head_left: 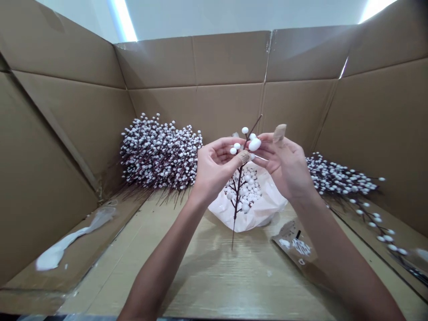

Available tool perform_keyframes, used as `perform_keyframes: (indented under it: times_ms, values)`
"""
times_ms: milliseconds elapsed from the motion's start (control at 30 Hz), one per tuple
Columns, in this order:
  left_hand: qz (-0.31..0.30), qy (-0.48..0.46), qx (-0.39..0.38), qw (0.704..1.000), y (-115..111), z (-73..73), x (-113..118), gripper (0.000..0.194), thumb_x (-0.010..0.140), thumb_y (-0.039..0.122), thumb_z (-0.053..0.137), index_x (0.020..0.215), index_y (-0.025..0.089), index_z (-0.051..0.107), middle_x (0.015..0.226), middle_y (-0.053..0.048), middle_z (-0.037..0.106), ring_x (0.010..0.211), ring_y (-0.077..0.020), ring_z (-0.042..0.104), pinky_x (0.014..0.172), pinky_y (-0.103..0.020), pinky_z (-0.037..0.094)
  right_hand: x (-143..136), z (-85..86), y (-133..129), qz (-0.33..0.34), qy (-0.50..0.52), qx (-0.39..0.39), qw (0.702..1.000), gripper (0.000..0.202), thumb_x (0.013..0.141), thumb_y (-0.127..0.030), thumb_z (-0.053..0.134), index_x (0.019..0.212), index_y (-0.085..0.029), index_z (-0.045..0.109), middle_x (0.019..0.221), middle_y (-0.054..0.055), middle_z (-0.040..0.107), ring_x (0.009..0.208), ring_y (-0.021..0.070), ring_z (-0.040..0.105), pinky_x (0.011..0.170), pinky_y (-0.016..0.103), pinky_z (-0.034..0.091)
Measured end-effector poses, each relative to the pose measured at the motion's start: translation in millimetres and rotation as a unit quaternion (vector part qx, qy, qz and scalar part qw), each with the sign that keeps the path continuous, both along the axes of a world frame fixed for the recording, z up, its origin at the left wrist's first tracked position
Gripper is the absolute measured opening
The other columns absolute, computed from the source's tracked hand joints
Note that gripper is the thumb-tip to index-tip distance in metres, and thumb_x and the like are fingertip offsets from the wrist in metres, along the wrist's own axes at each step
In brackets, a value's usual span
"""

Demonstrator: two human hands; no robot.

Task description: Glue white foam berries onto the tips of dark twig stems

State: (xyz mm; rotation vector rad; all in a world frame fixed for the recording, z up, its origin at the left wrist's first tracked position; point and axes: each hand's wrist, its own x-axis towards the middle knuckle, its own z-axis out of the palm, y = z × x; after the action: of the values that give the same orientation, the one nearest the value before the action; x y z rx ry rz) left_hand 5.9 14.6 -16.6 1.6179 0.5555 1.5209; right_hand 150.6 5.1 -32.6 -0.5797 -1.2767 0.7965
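Note:
Near the middle, a dark brown berry stem (237, 196) stands almost upright, its top leaning right, with white berries on its side twigs. My left hand (219, 162) pinches the upper stem between thumb and fingers, with small white berries beside the fingertips. On the other side, my right hand (284, 162) has its fingertips around a larger white berry (254, 144) against the stem; its thumb, wrapped in tan tape, is raised. Behind the lower stem lies a white plastic bag (270, 200) holding many loose white berries.
Bundled white-berry stems (160, 154) rest at the back left, more stems (341, 176) at the right. Cardboard walls (227, 62) surround the table (240, 276). A cardboard piece (290, 249) with white bits lies beneath my right forearm; a white plastic strip (63, 249) is at left.

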Motion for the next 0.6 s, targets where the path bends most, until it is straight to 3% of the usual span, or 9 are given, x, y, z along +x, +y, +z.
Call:
perform_keyframes:
  times_ms: [133, 267, 367, 600]
  values:
    - [-0.008, -0.023, -0.027, 0.999, 4.9, -0.2, -2.2, 0.026, 0.06, 0.017, 0.079, 0.085, 0.016, 0.069, 0.076, -0.002, 0.071, 0.069, -0.012, 0.065, 0.066, -0.023, 0.054, 16.3, 5.5, -1.2, 0.071, -0.005, -0.027, 0.997, 0.037, 0.084, -0.056, 0.055, 0.095, -0.021, 0.064, 0.097, 0.007, 0.07, 0.095, 0.0196, 0.068, 0.089, 0.039, 0.055]
    - [-0.01, -0.053, -0.064, 0.997, 9.0, 0.7, -5.5, 0.031, 0.059, 0.018, 0.079, 0.087, 0.017, 0.068, 0.071, 0.0, 0.068, 0.064, -0.0119, 0.063, 0.06, -0.023, 0.051, 27.0, 9.3, -8.5, 0.132, -0.158, -0.09, 0.975, 0.041, 0.075, -0.043, 0.073, 0.107, -0.019, 0.064, 0.101, 0.008, 0.07, 0.095, 0.0202, 0.067, 0.088, 0.039, 0.055]
    - [-0.017, -0.069, -0.085, 0.994, 10.1, 1.0, -5.9, 0.03, 0.059, 0.017, 0.078, 0.087, 0.017, 0.067, 0.07, 0.0, 0.068, 0.061, -0.0111, 0.062, 0.056, -0.022, 0.048, 24.1, 7.6, -10.7, 0.126, -0.244, -0.123, 0.954, 0.047, 0.068, -0.035, 0.08, 0.109, -0.019, 0.064, 0.102, 0.008, 0.069, 0.097, 0.02, 0.066, 0.082, 0.033, 0.056]
    - [-0.034, -0.057, -0.102, 0.993, 11.1, -2.2, -3.0, 0.03, 0.061, 0.019, 0.077, 0.09, 0.018, 0.066, 0.07, 0.0, 0.066, 0.058, -0.0101, 0.058, 0.054, -0.022, 0.045, -0.7, -3.5, -6.0, 0.086, -0.185, -0.112, 0.973, 0.032, 0.067, -0.034, 0.079, 0.09, -0.016, 0.065, 0.081, 0.004, 0.067, 0.073, 0.0143, 0.064, 0.067, 0.028, 0.053]
